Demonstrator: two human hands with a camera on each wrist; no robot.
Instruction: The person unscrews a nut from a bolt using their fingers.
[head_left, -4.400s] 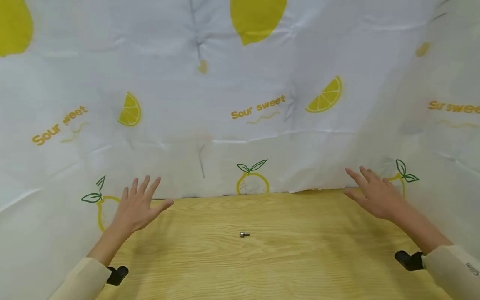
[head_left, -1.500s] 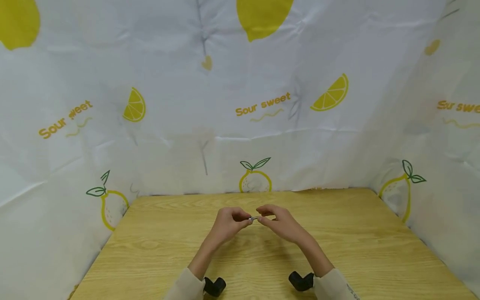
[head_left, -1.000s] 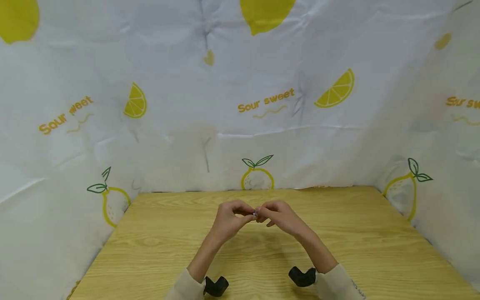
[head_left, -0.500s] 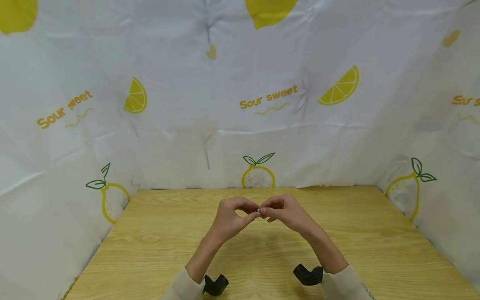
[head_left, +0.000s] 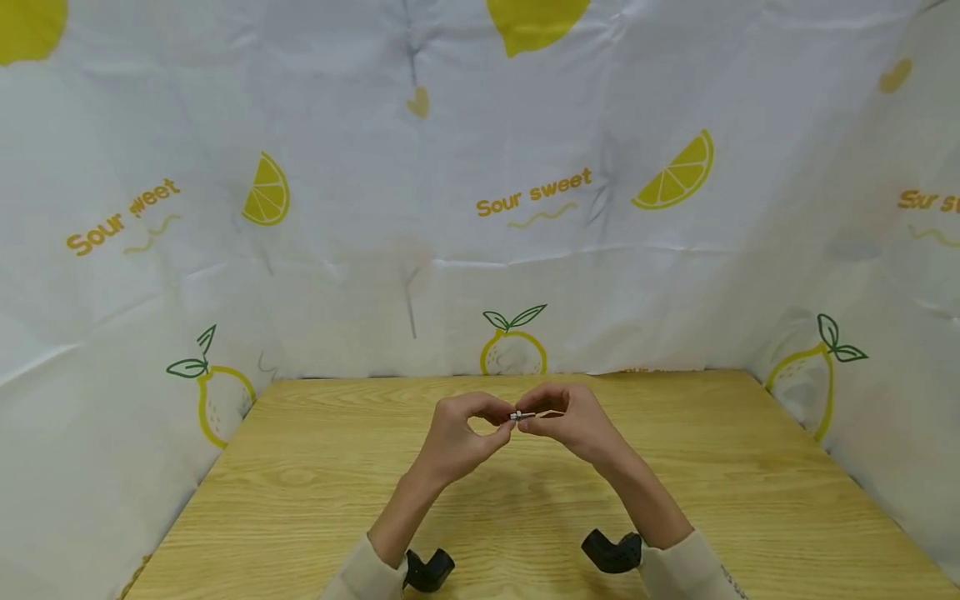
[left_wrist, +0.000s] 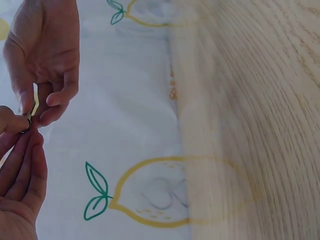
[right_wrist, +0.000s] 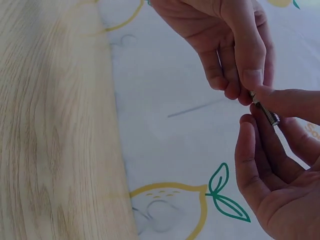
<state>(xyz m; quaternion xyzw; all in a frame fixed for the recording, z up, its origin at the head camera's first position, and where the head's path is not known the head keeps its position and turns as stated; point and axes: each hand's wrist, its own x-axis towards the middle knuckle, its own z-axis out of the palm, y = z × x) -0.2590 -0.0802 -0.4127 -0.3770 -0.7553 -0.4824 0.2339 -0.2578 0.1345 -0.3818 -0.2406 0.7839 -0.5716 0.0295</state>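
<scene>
Above the table, a small silver metal bolt (head_left: 528,415) lies sideways between the two hands. A wider collar, a nut by its look, sits on it near the head. My left hand (head_left: 452,437) pinches the head end between thumb and forefinger. My right hand (head_left: 577,425) has its thumb and forefinger at the collar, with the threaded shank pointing into its palm side. In the right wrist view the thread of the bolt (right_wrist: 270,116) shows beyond the right thumb, while fingertips cover the head. The left wrist view shows only a glint of the bolt (left_wrist: 34,102).
A light wood-grain table (head_left: 337,517) lies below the hands. White cloth (head_left: 360,208) printed with lemons stands behind it and along both sides. Each wrist carries a black camera mount (head_left: 429,571).
Both hands, spread open at first, have come together, and the bolt has left the table. The right fingers closed over the shank, then shifted, so the shank shows again; both hands rose slightly.
</scene>
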